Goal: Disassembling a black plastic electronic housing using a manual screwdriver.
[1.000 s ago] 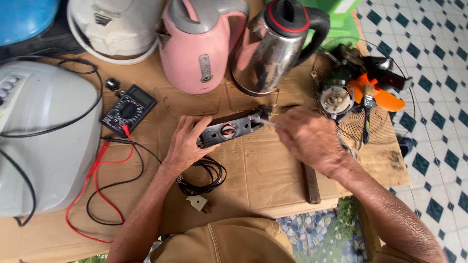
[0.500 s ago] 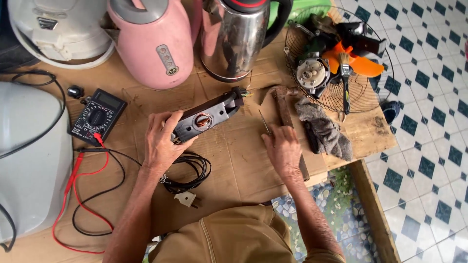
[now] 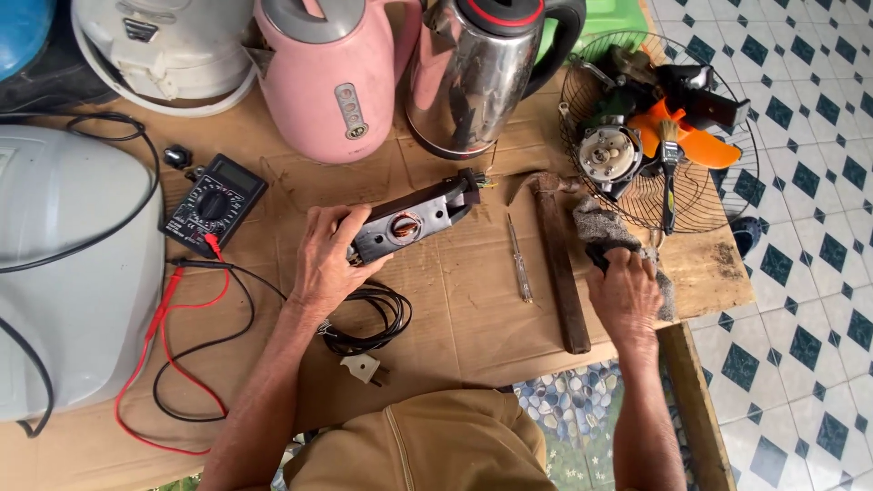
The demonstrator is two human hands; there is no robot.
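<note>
Gripping a dark motor housing (image 3: 414,221) with the left hand (image 3: 329,259), fingers closed around it, right hand (image 3: 624,293) pressing on a grey rag (image 3: 600,227), screwdriver (image 3: 519,258) lying between.

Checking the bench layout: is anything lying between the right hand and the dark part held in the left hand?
Yes. The right hand rests on a grey rag; between it and the dark part in the left hand lie a hammer and a thin screwdriver, flat on the cardboard.
</note>
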